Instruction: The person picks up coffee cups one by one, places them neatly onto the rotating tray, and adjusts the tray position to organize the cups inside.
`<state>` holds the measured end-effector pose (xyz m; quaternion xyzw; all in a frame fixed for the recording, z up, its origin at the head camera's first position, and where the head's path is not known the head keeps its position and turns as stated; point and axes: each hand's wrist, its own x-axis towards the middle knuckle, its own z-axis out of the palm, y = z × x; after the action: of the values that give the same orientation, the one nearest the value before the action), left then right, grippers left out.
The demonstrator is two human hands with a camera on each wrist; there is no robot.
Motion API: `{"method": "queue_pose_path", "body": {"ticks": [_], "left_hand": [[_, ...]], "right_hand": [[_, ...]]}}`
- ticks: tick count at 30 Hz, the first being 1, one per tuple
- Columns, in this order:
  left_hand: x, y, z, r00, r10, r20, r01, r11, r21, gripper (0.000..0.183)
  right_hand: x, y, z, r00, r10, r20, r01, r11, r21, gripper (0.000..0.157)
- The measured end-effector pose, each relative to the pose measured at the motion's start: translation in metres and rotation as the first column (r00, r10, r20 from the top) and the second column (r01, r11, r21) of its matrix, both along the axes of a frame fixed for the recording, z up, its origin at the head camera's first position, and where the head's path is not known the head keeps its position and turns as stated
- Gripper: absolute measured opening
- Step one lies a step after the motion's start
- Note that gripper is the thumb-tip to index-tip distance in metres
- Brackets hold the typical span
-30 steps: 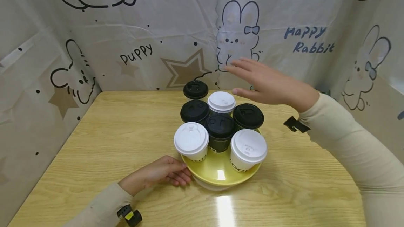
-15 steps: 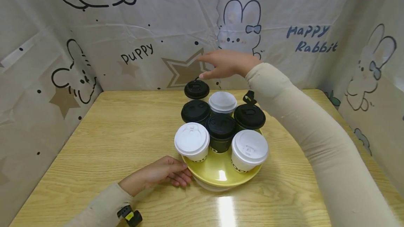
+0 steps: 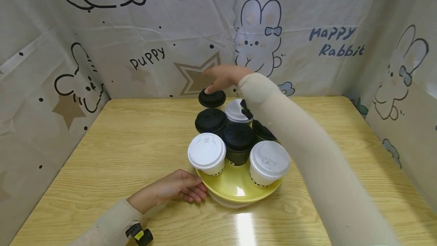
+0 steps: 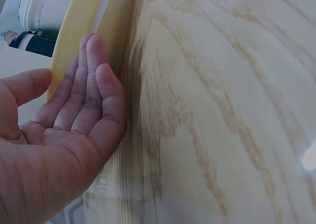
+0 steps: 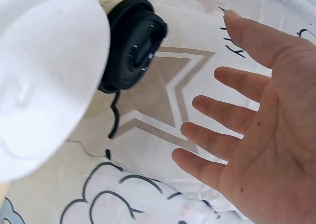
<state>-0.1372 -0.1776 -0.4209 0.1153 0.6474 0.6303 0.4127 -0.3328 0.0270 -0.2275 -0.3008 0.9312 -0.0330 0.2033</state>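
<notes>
A round yellow tray on a pale base holds several lidded paper cups. My left hand is at its front-left edge, thumb by the rim and fingers under it. In the left wrist view, those fingers lie nearly straight against the tray's side. My right hand hovers over the rearmost black-lidded cup, thumb close above the lid; contact cannot be told. The right wrist view has the right hand with fingers spread and nothing held, beside that black lid.
Two white-lidded cups, one left and one right, stand at the front. A black-lidded cup is between them. My right sleeve partly covers another black lid. A printed curtain borders the wooden table.
My right hand has moved left from beside the cups, then lowered toward the rearmost black lid. The left hand and the tray have stayed in place.
</notes>
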Motion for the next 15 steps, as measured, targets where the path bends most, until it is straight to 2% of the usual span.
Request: {"method": "queue_pose_path", "body": {"ticks": [15], "left_hand": [[0.0,0.001,0.0,1.0,0.004,0.0,-0.004,1.0,0.003,0.041]], "right_hand": [[-0.005,-0.01,-0.022,0.999,-0.04,0.026,0.039,0.999,0.025,0.069]]}}
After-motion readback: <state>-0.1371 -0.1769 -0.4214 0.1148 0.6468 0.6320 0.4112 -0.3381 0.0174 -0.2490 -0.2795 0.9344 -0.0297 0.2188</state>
